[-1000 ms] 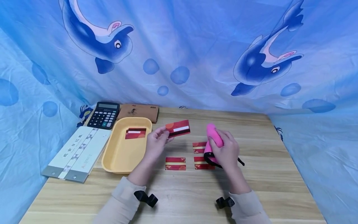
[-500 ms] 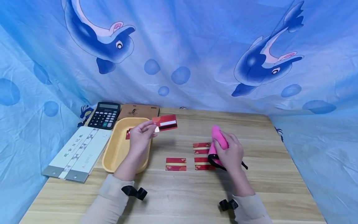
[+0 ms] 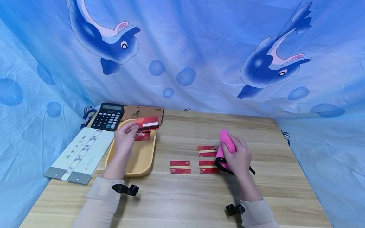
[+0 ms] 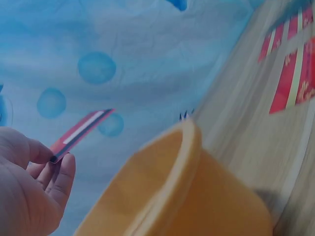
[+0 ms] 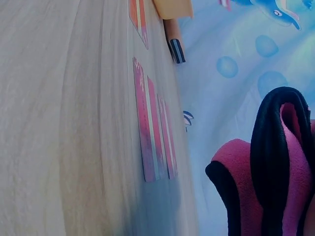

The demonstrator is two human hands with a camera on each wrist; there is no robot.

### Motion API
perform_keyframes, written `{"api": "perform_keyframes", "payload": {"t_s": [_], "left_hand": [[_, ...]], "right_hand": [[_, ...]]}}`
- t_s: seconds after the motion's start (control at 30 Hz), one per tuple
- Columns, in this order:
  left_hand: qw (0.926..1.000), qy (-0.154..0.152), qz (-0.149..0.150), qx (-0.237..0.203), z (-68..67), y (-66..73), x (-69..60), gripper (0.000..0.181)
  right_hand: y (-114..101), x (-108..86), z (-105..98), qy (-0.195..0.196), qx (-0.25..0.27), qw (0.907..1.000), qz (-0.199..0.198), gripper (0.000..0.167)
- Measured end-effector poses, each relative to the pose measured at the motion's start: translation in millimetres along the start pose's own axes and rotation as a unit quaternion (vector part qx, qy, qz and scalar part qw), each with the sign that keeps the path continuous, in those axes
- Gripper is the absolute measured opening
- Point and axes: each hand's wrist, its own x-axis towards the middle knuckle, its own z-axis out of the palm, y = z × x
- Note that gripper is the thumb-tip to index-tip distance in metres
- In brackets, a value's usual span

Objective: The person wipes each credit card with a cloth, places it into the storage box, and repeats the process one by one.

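Between thumb and fingers my left hand [image 3: 124, 139] pinches a red card [image 3: 147, 123] with a white strip and a dark stripe. It holds the card above the yellow tray [image 3: 138, 169]; another red card [image 3: 142, 136] lies in the tray, partly covered. In the left wrist view the held card [image 4: 78, 134] is tilted, up beside the tray's rim [image 4: 184, 147]. My right hand [image 3: 238, 155] grips a folded pink cloth [image 3: 226, 142] with black edging, just right of the cards on the table. The cloth [image 5: 241, 172] shows bunched in the right wrist view.
Three red-and-gold cards lie on the wooden table: a left card [image 3: 180, 167], a front right card [image 3: 208, 167] and a back right card [image 3: 206, 151]. Left of the tray are a white ledger [image 3: 78, 155] and a calculator [image 3: 108, 116]. A brown wallet [image 3: 142, 113] lies behind it.
My left hand has carried the pinched card leftward, from beside the tray to above it. My right hand, still gripping the pink cloth, has shifted slightly right and nearer.
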Motion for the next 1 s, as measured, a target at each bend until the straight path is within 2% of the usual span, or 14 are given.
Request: {"api": "perform_keyframes", "payload": {"t_s": [0.2,0.3,0.37,0.47,0.57,0.63,0.73,0.87,1.0], "left_hand": [[0.9995,0.006,-0.021,0.021,-12.3,-11.1,9.9,0.036],[0.9980,0.006,-0.028,0.056,-17.2,-15.8,13.4,0.037],[0.9950,0.006,-0.018,0.098,-20.4,-18.6,15.3,0.037],[0.9844,0.004,0.019,0.175,-24.3,-22.4,17.6,0.039],[0.9674,0.004,0.056,0.247,-26.8,-25.5,18.4,0.036],[0.9592,0.002,0.071,0.274,-27.6,-27.3,18.3,0.031],[0.9425,0.000,0.085,0.323,-27.9,-28.9,17.9,0.024],[0.9274,-0.018,0.089,0.363,-27.9,-30.1,18.3,0.027],[0.9257,-0.046,0.059,0.371,-27.2,-31.0,19.7,0.041]], "right_hand": [[1.6,-2.8,0.5,-0.007,-0.002,1.0000,0.006,0.043],[2.6,-3.5,1.4,-0.007,0.000,1.0000,0.000,0.043],[3.4,-3.6,2.2,-0.006,0.003,1.0000,-0.006,0.043],[4.7,-3.7,3.5,-0.004,0.008,0.9998,-0.018,0.043],[5.6,-4.4,4.8,-0.004,0.011,0.9995,-0.028,0.043],[5.9,-5.0,5.4,-0.006,0.012,0.9994,-0.031,0.043],[6.0,-5.6,5.5,-0.008,0.014,0.9994,-0.031,0.043],[6.2,-5.4,5.0,-0.010,0.016,0.9994,-0.030,0.044],[7.0,-5.8,4.8,-0.015,0.016,0.9994,-0.025,0.044]]}}
